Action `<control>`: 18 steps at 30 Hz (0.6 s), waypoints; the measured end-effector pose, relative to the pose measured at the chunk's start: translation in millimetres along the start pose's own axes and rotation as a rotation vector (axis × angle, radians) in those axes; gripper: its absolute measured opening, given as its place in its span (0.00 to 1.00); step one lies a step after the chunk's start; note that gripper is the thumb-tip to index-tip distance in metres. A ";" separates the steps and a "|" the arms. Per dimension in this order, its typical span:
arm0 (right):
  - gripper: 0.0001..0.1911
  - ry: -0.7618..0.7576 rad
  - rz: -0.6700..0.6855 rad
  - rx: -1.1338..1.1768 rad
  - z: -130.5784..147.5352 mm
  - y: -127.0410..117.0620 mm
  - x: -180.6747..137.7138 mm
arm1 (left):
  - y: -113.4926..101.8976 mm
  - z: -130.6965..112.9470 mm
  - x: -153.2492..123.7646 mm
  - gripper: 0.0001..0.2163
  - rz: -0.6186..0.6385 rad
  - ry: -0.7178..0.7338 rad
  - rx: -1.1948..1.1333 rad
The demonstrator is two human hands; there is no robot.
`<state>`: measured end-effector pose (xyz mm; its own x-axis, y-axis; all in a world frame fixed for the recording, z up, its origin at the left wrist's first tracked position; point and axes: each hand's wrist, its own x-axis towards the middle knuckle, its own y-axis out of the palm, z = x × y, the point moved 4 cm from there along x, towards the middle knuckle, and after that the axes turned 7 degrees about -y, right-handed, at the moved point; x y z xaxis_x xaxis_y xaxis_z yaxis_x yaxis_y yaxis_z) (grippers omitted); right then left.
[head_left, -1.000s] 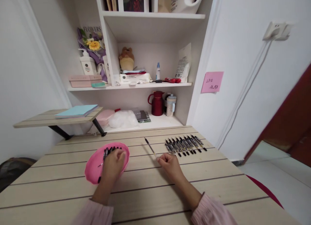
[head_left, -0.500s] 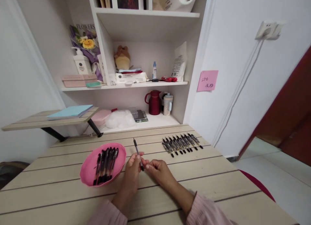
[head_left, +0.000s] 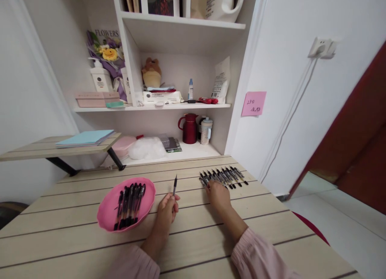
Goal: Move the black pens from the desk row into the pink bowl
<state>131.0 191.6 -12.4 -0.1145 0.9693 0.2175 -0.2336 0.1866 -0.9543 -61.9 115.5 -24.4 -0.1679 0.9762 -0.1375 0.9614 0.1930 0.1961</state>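
Observation:
A slim pen [head_left: 175, 185] with a black grip and its tip pointing up and away is in my left hand [head_left: 168, 208], fingers closed round the lower barrel. My right hand [head_left: 219, 195] is over the near left part of a row of black pens [head_left: 231, 175] on the table. Its fingers are bent down at the row; the fingertips and anything between them are hidden. The row's pens lie side by side, slanted, with black ends toward me. Left of my left hand, a pink scalloped bowl [head_left: 104, 208] holds several more black pens [head_left: 130, 204].
The striped wooden table [head_left: 193, 234] runs back to white shelves [head_left: 181, 107]. A small raised stand [head_left: 39, 150] with blue paper [head_left: 86, 137] is at the left. A red jug [head_left: 189, 129] and a speckled cup [head_left: 206, 132] stand at the back.
My right hand has left my left hand and moved right and away to the row of pens. The pen in my left hand now leans slightly right instead of left.

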 end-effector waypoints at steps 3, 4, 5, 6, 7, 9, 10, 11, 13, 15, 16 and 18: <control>0.09 -0.003 0.019 -0.021 4.4 5.4 3.5 | 1.4 0.5 0.5 0.13 0.012 -0.007 0.036; 0.09 -0.001 0.026 -0.024 5.8 6.8 3.9 | 1.7 1.1 1.2 0.13 0.017 -0.010 0.048; 0.09 0.000 0.030 -0.026 7.0 7.7 4.0 | 2.1 1.9 2.1 0.13 0.024 -0.013 0.061; 0.10 -0.001 0.032 -0.030 7.9 8.2 3.7 | 2.5 2.7 3.2 0.13 0.031 -0.016 0.074; 0.10 -0.004 0.029 -0.034 8.6 8.2 3.0 | 2.8 3.7 4.3 0.13 0.040 -0.019 0.087; 0.10 -0.012 0.007 -0.032 8.9 7.5 0.8 | 3.4 6.0 6.8 0.13 0.058 -0.024 0.113; 0.10 -0.021 -0.012 -0.014 8.8 7.0 -0.4 | 3.6 7.3 7.9 0.12 0.066 -0.027 0.126; 0.09 -0.030 -0.035 0.023 8.6 6.6 -1.6 | 3.8 8.7 8.8 0.12 0.074 -0.029 0.137; 0.08 -0.050 -0.086 0.180 7.7 6.6 -3.2 | 4.1 11.3 9.7 0.11 0.091 -0.031 0.154; 0.07 -0.068 -0.138 0.468 7.1 7.0 -3.5 | 4.7 13.1 9.1 0.10 0.109 -0.020 0.197; 0.07 -0.061 -0.158 0.650 6.7 7.4 -3.2 | 5.2 13.6 8.2 0.10 0.120 -0.010 0.234; 0.11 -0.009 -0.165 1.032 6.5 8.6 -2.7 | 6.6 13.3 5.4 0.10 0.141 0.019 0.325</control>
<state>123.0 189.6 -19.8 -0.0124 0.9421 0.3352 -0.9578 0.0850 -0.2745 -53.5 120.8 -36.7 -0.0296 0.9932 -0.1127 0.9940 0.0174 -0.1081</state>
